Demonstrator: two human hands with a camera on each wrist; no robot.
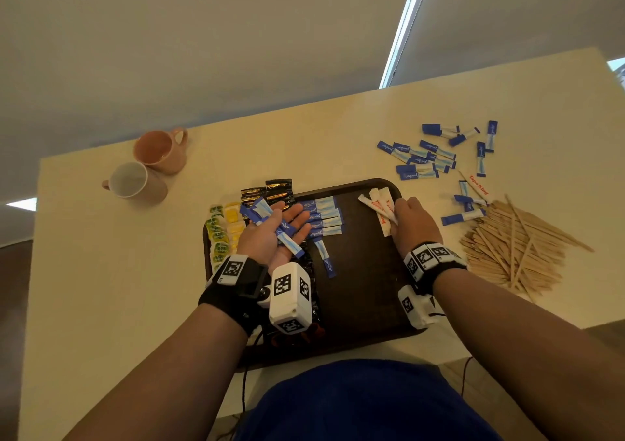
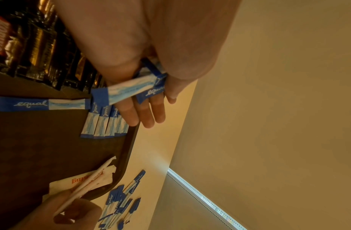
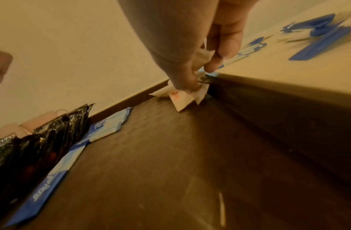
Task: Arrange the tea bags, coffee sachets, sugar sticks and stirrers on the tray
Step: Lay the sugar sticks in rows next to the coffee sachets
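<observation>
The dark brown tray (image 1: 365, 288) lies in front of me. My left hand (image 1: 291, 220) hovers palm up over its left part, thumb pressing several blue sugar sticks (image 1: 262, 212) (image 2: 131, 90) against the palm. Beneath it, a neat row of blue sugar sticks (image 1: 324, 217) lies on the tray, with one single stick (image 1: 324, 258) nearer to me. Black coffee sachets (image 1: 270, 193) and green and yellow tea bags (image 1: 220, 231) line the tray's left side. My right hand (image 1: 399, 209) (image 3: 200, 74) pinches white sachets with red print (image 1: 377, 204) (image 3: 182, 99) at the tray's far right corner.
Loose blue sugar sticks (image 1: 426, 160) are scattered on the table beyond the tray's right corner. A pile of wooden stirrers (image 1: 514, 248) lies to the right of the tray. Two pink mugs (image 1: 159, 149) (image 1: 135, 180) stand at the far left.
</observation>
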